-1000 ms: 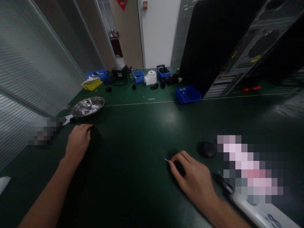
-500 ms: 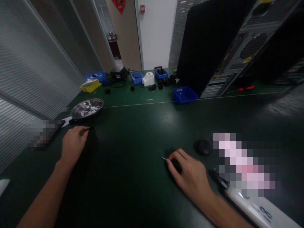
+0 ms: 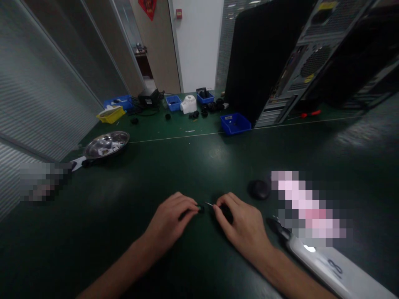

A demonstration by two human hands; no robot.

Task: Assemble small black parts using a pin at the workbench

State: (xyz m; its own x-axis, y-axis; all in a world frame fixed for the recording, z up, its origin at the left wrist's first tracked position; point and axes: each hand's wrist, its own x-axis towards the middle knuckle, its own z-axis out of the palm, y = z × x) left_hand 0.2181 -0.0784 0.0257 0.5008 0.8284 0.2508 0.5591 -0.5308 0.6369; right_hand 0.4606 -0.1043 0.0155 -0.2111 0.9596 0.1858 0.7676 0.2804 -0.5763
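My left hand (image 3: 173, 216) comes in from the lower left, its thumb and fingertips pinched on a small dark part (image 3: 201, 209) with a hint of green. Just to the right, my right hand (image 3: 241, 218) is closed around a thin metal-tipped tool (image 3: 209, 204). Most of that tool is hidden by the fingers, so its kind does not show. Its bright tip points left at the small part; whether the two touch I cannot tell. Both hands are low over the dark green table (image 3: 162, 174).
A black computer mouse (image 3: 259, 189) lies right of my right hand, near a white device marked 18 (image 3: 336, 265). Farther off are a metal bowl (image 3: 107, 145) with scraps, a blue bin (image 3: 235, 123), a yellow tray (image 3: 111, 114) and a computer case (image 3: 264, 62).
My left hand has moved right from near the bowl, carrying the small dark part to beside the tool tip. My right hand stays nearly in place. The view has shifted slightly.
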